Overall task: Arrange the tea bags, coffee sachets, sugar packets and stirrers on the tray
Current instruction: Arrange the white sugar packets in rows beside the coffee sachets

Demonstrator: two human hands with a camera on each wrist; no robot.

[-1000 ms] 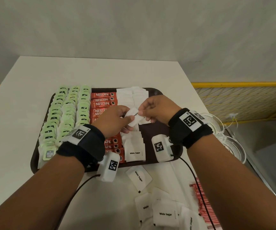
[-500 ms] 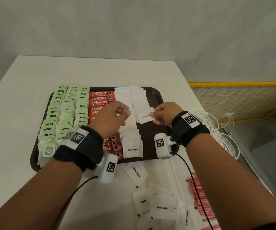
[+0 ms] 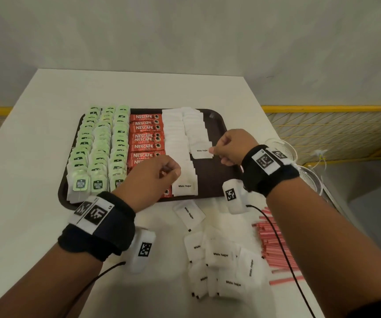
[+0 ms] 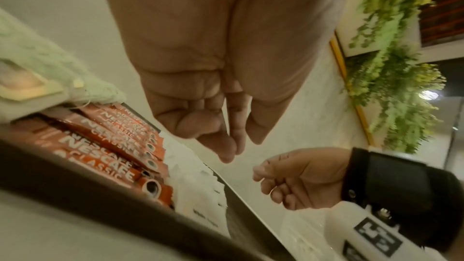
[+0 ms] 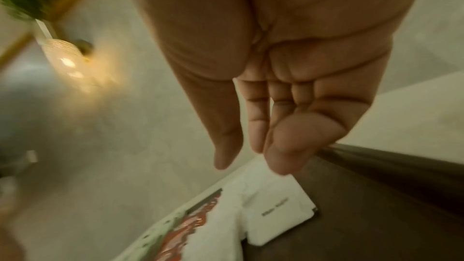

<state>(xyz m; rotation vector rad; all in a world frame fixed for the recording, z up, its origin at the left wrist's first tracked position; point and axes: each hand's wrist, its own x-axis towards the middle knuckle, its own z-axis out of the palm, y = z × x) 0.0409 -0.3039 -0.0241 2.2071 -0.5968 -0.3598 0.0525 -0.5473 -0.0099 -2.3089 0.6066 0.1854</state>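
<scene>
1. Head view: the right hand (image 3: 233, 146) is over the tray's right part, fingers curled, thumb and forefinger pinching the right edge of a sugar packet (image 3: 202, 150).
2. That packet is printed "White Sugar" and lies at the near end of the right-hand sugar row (image 3: 194, 125), over the bare brown tray floor.
3. Right wrist view: the fingers (image 5: 283, 146) point down above the packet (image 5: 278, 213); the contact itself is blurred there.
4. The left hand (image 3: 155, 177) hovers over the near end of the coffee sachets (image 3: 146, 136), fingers loosely curled, thumb tip against the forefinger, holding nothing.
5. Left wrist view: the left fingers (image 4: 213, 132) hang together above the sachets (image 4: 113, 146), with the right hand (image 4: 301, 178) just beyond.
6. On the tray (image 3: 219, 180), from left to right: three rows of green tea bags (image 3: 100, 152), a red coffee column, then two white sugar rows, the left one (image 3: 178, 157) reaching the near rim.
7. Nearer on the table (image 3: 36, 125), loose sugar packets (image 3: 221, 262) lie in a heap, one (image 3: 190, 214) apart just beside the tray's rim.
8. Pink stirrers (image 3: 274, 246) lie in a bundle right of the heap, off the tray.
</scene>
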